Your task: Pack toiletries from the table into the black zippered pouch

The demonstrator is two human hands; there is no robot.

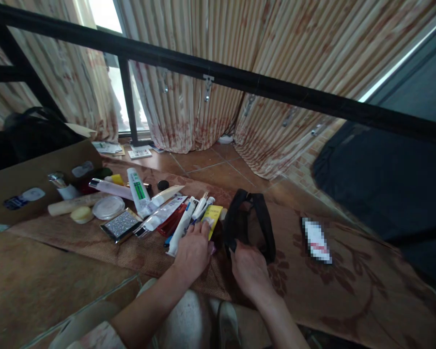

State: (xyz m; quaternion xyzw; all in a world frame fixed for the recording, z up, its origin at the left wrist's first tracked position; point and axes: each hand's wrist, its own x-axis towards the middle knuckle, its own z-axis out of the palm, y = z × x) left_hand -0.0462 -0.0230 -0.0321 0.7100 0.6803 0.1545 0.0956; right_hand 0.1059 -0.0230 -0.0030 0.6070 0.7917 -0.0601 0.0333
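My left hand (193, 246) lies with its fingers stretched over the near right end of a pile of toiletries. Its fingertips touch or rest beside a yellow packet (212, 218), and a white tube (181, 228) is just left of it. My right hand (250, 269) is closed on the near edge of a small black pouch (267, 228), which stands open on the brown patterned cloth (287, 286). Farther left in the pile are a white and green tube (138, 190), a glittery compact (120, 225) and a round clear-lidded jar (108, 207).
A cardboard box (32, 179) with a dark bag (36, 131) is at the left. A black metal rail (232, 77) crosses in front of striped curtains (203, 106). A blurred-out white object (317, 240) lies on the cloth at right.
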